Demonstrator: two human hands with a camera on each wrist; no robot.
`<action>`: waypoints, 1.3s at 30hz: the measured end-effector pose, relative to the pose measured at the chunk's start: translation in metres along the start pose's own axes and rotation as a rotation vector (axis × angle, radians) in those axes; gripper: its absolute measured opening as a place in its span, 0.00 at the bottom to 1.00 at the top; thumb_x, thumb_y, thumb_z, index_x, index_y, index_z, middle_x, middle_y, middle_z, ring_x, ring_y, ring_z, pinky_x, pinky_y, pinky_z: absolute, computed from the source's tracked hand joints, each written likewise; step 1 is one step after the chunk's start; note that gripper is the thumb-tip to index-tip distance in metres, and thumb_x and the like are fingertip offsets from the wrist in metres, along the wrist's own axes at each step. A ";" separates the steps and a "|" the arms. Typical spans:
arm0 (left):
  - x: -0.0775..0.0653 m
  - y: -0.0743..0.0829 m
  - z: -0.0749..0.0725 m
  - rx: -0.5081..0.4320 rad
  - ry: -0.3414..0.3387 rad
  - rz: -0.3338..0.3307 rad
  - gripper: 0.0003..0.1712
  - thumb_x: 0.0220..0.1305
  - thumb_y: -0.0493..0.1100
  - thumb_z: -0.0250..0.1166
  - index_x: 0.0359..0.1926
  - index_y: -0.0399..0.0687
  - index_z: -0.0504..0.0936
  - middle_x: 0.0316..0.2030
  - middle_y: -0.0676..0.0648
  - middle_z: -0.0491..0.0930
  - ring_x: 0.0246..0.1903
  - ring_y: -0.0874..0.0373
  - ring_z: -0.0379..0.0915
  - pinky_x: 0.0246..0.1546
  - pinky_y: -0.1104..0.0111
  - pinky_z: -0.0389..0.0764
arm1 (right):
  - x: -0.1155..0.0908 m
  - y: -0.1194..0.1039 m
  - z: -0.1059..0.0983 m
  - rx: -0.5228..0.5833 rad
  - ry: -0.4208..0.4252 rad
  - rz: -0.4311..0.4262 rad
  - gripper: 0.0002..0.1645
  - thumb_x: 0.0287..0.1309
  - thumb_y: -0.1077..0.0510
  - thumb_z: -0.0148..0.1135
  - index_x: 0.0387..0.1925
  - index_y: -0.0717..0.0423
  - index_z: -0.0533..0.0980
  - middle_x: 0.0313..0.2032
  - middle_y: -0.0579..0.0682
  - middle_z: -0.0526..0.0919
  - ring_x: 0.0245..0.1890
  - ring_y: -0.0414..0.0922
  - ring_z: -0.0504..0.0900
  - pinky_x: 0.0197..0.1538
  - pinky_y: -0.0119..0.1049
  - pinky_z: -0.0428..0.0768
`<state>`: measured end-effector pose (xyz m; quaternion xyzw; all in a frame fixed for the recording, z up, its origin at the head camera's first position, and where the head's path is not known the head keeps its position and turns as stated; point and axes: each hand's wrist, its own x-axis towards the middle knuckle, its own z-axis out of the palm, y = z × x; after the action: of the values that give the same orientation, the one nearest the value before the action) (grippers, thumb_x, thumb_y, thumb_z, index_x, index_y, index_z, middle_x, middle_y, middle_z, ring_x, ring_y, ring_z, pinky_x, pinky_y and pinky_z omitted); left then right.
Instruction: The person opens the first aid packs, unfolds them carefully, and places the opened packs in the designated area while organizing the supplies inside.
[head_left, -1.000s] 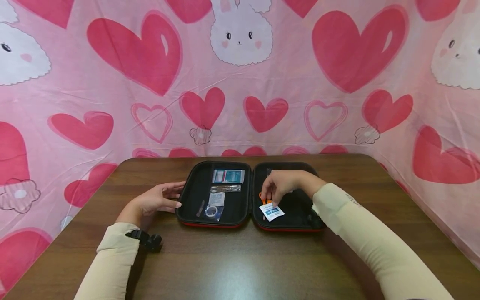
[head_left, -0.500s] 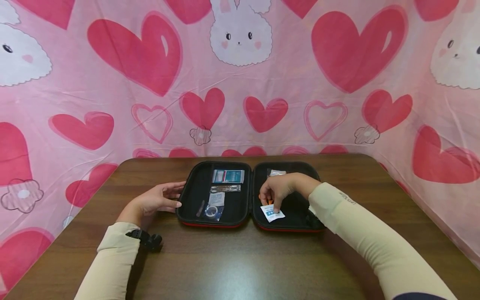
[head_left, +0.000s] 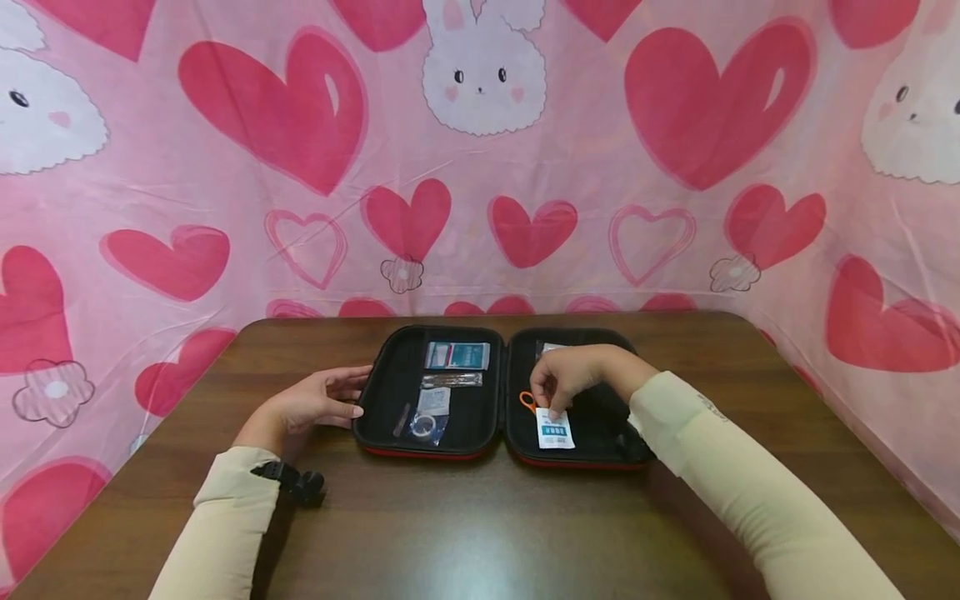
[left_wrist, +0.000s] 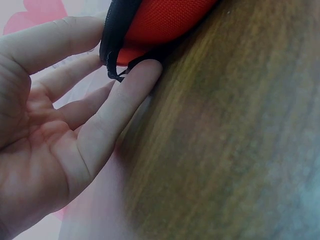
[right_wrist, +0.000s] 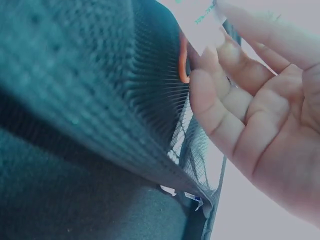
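Observation:
A black-lined case [head_left: 386, 392] with a red outer shell lies open flat on the table. My left hand [head_left: 318, 398] rests at its left edge, thumb and fingers lightly bent. In the left wrist view, the left hand's thumb and fingertips touch the zipped rim [left_wrist: 114, 50]. Over the right half, my right hand [head_left: 570, 375] pinches a white-and-blue alcohol pad sachet [head_left: 555, 431] between thumb and fingers. The sachet [right_wrist: 197, 20] shows at the top of the right wrist view. Just beside it, orange-handled scissors [head_left: 527, 402] are partly hidden by the right hand.
The left half holds a teal packet [head_left: 457, 356], a pack of cotton swabs [head_left: 452, 380], a white sachet [head_left: 433, 401], a tape roll in clear wrapping [head_left: 423, 427] and tweezers [head_left: 401, 420]. A pink curtain [head_left: 465, 225] hangs behind the wooden table [head_left: 420, 525].
My right hand has moved slightly right with the sachet, which has turned to hang more upright. More of the orange scissor handle shows. The left hand has stayed put.

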<state>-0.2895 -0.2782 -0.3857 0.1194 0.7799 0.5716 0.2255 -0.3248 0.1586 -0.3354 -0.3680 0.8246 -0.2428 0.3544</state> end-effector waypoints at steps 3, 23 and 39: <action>0.000 0.001 -0.001 0.001 0.005 -0.002 0.48 0.57 0.35 0.71 0.74 0.40 0.56 0.69 0.30 0.58 0.59 0.42 0.67 0.50 0.55 0.80 | -0.005 -0.003 -0.001 0.069 -0.004 0.012 0.08 0.50 0.70 0.70 0.28 0.59 0.77 0.25 0.46 0.81 0.27 0.39 0.78 0.32 0.42 0.83; 0.000 -0.002 -0.001 0.003 -0.016 0.010 0.48 0.57 0.36 0.71 0.74 0.40 0.56 0.69 0.30 0.59 0.61 0.41 0.66 0.50 0.54 0.80 | -0.040 0.000 0.003 0.084 0.209 0.040 0.19 0.53 0.71 0.66 0.47 0.59 0.82 0.34 0.51 0.80 0.35 0.46 0.77 0.34 0.39 0.84; -0.002 0.000 0.000 -0.024 -0.017 0.020 0.48 0.57 0.33 0.70 0.74 0.37 0.54 0.70 0.29 0.56 0.60 0.42 0.67 0.50 0.55 0.80 | -0.070 0.018 0.015 0.200 0.469 -0.033 0.12 0.54 0.64 0.70 0.41 0.60 0.80 0.32 0.54 0.83 0.30 0.49 0.79 0.27 0.43 0.83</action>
<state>-0.2880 -0.2786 -0.3856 0.1293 0.7698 0.5819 0.2281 -0.2881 0.2218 -0.3282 -0.2782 0.8501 -0.4076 0.1838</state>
